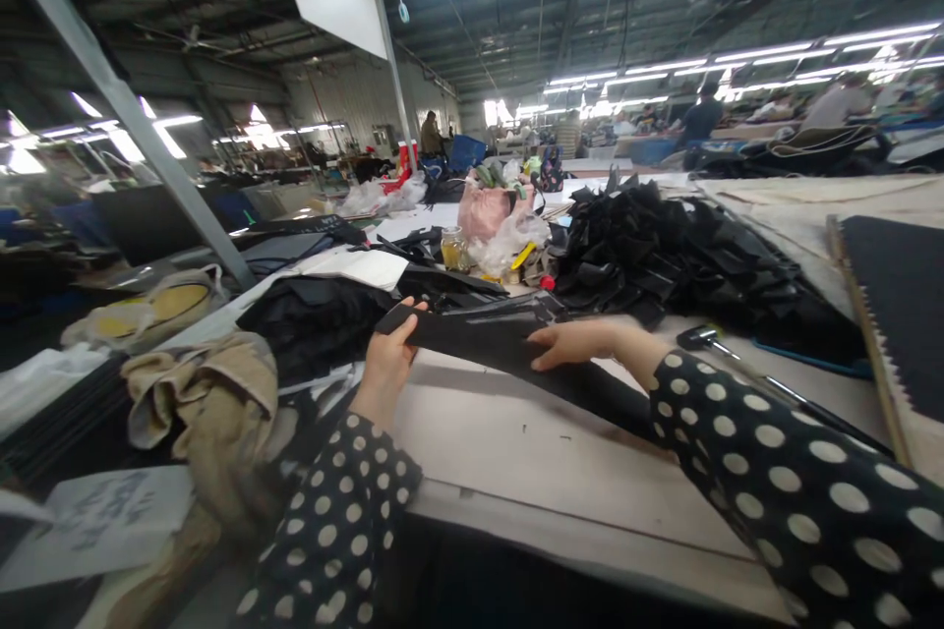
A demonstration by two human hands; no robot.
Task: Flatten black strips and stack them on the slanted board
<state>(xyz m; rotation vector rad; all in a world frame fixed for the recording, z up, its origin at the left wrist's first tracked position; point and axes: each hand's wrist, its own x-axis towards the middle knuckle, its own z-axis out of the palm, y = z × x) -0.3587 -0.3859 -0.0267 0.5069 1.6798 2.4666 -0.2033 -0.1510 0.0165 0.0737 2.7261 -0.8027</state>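
Note:
A long black strip of material lies across the pale worktable in front of me. My left hand grips its left end, thumb over the top and fingers curled under. My right hand rests on the strip further right, fingers stretched along it and pressing it down. Both my sleeves are black with white dots. A black-headed hammer with a thin metal handle lies on the table just right of my right wrist.
A heap of black cut pieces fills the table beyond my hands. A tan cloth is bunched at the left. A glass jar and plastic bags stand further back. A dark sheet lies at the right. People work in the distance.

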